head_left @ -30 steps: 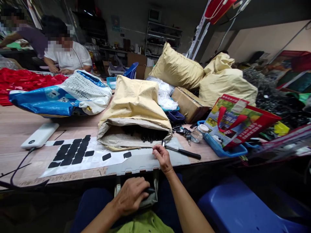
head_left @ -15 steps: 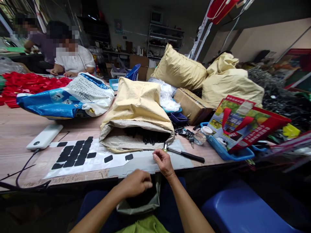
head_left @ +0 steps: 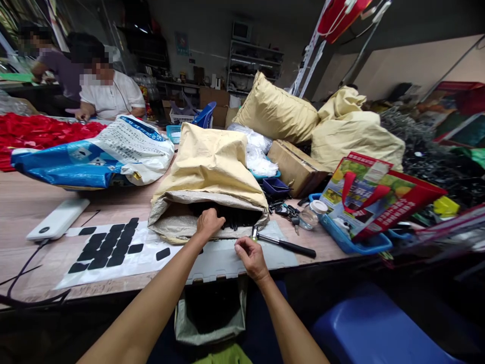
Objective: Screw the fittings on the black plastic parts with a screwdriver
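Note:
My left hand reaches into the mouth of a yellow woven sack, at the small black parts inside. Its fingertips are hidden, so I cannot tell whether they grip anything. My right hand hovers over the grey mat at the table's front edge. Thumb and fingers are curled together there, and whatever they hold is too small to make out. Close behind that hand lies a hammer with a black handle. In my lap an open bag hangs below the table edge, dark inside.
Black rounded pads lie on a white sheet at left, near a white power bank. A blue-and-white bag stands behind. At right are a jar, keys and a blue basket. Two people sit at back left.
My left hand has moved from above the lap bag up and forward into the sack's mouth. The right hand stays by the hammer head. The view has shifted slightly.

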`<action>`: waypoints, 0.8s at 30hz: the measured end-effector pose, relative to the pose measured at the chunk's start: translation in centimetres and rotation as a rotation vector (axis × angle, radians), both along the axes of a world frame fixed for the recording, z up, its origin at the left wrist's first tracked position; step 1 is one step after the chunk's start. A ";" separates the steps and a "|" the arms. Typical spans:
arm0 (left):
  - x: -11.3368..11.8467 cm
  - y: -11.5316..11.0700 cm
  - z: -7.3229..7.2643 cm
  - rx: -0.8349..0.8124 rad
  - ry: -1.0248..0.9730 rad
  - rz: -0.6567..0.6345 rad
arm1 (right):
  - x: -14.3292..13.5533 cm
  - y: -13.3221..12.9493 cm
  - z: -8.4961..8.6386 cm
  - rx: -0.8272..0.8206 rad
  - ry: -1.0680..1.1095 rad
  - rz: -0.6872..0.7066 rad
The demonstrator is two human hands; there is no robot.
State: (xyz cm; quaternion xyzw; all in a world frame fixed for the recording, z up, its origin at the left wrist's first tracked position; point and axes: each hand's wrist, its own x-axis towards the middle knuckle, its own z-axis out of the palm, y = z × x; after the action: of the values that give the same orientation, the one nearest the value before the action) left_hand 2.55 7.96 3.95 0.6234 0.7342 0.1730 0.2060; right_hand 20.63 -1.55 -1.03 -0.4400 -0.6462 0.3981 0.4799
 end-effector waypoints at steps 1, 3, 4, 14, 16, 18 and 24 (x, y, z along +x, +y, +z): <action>-0.6 -0.6 0.0 0.015 -0.001 -0.018 | 0.0 0.0 0.0 0.003 0.002 -0.001; -2.1 -2.1 -0.3 0.077 -0.031 -0.101 | 0.0 0.0 0.1 0.010 0.004 -0.002; -2.8 -3.0 -0.5 0.120 -0.064 -0.158 | 0.0 0.0 0.1 0.012 0.005 -0.002; -4.8 -9.3 -4.6 0.354 -0.196 -0.397 | -0.2 -0.2 -0.1 0.017 -0.022 -0.018; -4.7 -9.2 -4.9 0.376 -0.188 -0.406 | -0.4 -0.2 -0.1 0.015 -0.024 -0.019; -4.8 -9.1 -5.1 0.386 -0.189 -0.406 | -0.3 -0.1 0.2 0.011 -0.019 -0.026; -4.9 -8.8 -5.2 0.370 -0.176 -0.399 | 4.4 1.4 2.2 0.129 -0.443 -0.506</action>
State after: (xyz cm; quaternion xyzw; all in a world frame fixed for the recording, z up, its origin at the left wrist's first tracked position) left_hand -2.30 -0.87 -1.28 0.7651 0.5321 0.3137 0.1815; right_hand 25.01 -0.15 1.21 -0.6309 -0.6291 0.1197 0.4381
